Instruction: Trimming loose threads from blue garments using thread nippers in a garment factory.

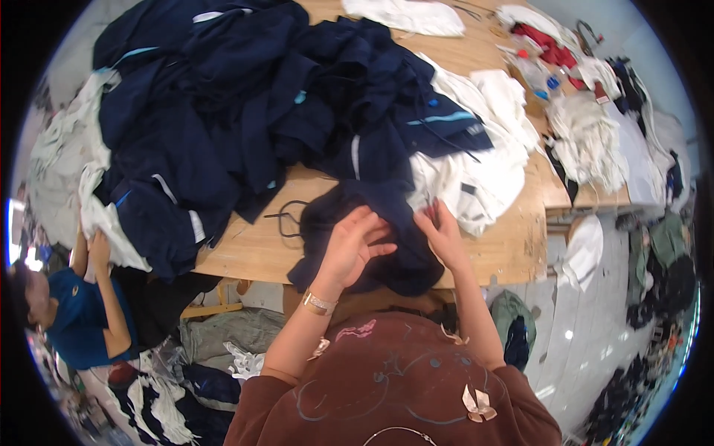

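Observation:
Close in front of me, a navy garment with a dark drawstring lies bunched at the table's front edge. My left hand rests over it, fingers loosely bent and thumb stretched out, holding nothing that I can see. At the garment's right side, my right hand has thumb and fingers drawn together. Something small seems to be between its fingertips, too small to name. Beside that hand lies a white garment with a small dark patch.
A big heap of navy garments covers the left and middle of the wooden table. At the far left, a person in a blue top handles pale cloth. White clothes pile up on another table at the right.

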The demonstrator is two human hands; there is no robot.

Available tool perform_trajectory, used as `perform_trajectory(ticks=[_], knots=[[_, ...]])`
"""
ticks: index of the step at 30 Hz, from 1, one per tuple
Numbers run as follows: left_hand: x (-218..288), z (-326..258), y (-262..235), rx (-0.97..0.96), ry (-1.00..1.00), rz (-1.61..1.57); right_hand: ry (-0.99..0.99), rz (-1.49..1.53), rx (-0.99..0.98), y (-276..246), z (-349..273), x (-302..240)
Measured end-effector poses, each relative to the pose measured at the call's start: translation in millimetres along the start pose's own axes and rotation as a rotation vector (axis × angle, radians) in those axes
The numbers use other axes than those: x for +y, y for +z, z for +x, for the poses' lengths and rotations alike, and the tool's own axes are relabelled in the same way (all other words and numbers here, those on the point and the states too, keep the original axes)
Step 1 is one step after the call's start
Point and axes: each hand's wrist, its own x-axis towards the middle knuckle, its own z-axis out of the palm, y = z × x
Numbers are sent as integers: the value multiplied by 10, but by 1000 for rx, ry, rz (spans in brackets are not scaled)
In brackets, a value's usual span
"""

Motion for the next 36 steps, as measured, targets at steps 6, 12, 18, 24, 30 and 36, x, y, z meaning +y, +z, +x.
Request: perform_trajectory(ticks=[6, 12, 18, 24, 30, 36], knots=[[153, -111, -501, 445, 455, 1115, 226, 412, -308, -135, -221, 178], [100, -81, -1111, 811, 502, 1472, 305, 62, -452, -296, -255, 260], [44, 36, -1216, 681, 395, 1445, 257, -171, -442, -477, -309, 181], [360, -65, -1209, 733, 540, 1101, -58, -468, 373, -959, -152, 172], [917, -499, -385, 860, 939, 1275, -290, -168, 617, -1089, -121, -612], [852, -737, -436, 697, 399, 1686, -218, -239, 447, -1031, -89, -564]])
